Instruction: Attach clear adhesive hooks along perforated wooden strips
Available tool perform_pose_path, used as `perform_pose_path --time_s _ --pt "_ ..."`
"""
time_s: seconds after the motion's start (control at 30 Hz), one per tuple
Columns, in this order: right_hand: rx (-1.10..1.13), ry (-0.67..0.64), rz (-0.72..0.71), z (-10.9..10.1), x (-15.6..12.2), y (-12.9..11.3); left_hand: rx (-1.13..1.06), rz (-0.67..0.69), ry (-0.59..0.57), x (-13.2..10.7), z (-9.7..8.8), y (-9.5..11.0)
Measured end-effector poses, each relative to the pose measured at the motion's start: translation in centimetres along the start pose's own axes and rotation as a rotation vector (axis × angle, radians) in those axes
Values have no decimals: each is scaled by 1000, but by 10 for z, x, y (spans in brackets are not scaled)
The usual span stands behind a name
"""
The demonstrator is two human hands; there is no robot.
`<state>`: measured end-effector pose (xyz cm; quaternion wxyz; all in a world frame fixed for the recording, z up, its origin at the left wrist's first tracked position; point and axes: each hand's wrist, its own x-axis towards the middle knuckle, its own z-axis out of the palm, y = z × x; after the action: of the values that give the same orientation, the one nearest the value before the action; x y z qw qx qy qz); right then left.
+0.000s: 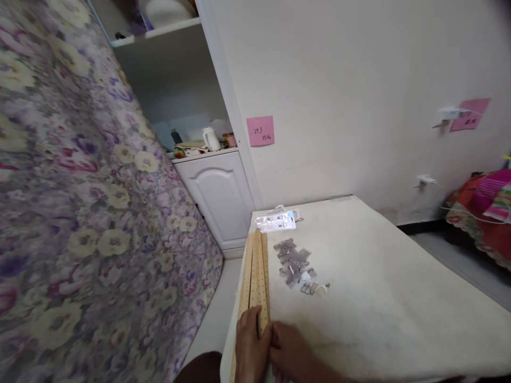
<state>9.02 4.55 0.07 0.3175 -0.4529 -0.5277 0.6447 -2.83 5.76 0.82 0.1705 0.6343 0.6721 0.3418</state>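
Long light-wood strips with rows of small holes lie along the left side of the white table, side by side and pointing away from me. My left hand grips the near part of the strips, fingers over the top. Right beside it, my right hand is closed against the right edge of the strips; what its fingertips hold, if anything, is hidden. Small clear bags of metal parts lie in a heap right of the strips. Closer to me are small hooks with a pale tag.
A clear blister pack rests at the far left corner of the white table. Left of the table hangs a floral curtain, beside a white cabinet. A pink note is on the wall.
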Motion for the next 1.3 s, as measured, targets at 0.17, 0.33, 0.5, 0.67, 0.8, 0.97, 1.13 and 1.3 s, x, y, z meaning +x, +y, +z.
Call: perform_pose_path --time_s 0.17,0.33,0.5,0.67,0.8,0.97,1.13,1.3 --pt "24 -3 -2 -10 -5 15 16 56 42 2 3 -4" --pt "32 60 -55 -37 -22 39 23 140 110 -2 3 -4" --pt "-154 267 -182 -85 -49 41 -38 223 78 -25 20 23" --pt "-242 480 -254 -137 -59 31 -177 281 -157 -45 53 51" --pt "-110 574 -219 -165 -39 29 -180 268 -176 -44 65 53" --pt "-35 550 -219 -170 -2 26 -148 305 -173 -40 68 47" --pt "-44 482 -227 -157 15 19 -168 328 -193 -39 70 43" --pt "-79 435 -277 -141 20 12 -188 345 -129 -39 84 28"
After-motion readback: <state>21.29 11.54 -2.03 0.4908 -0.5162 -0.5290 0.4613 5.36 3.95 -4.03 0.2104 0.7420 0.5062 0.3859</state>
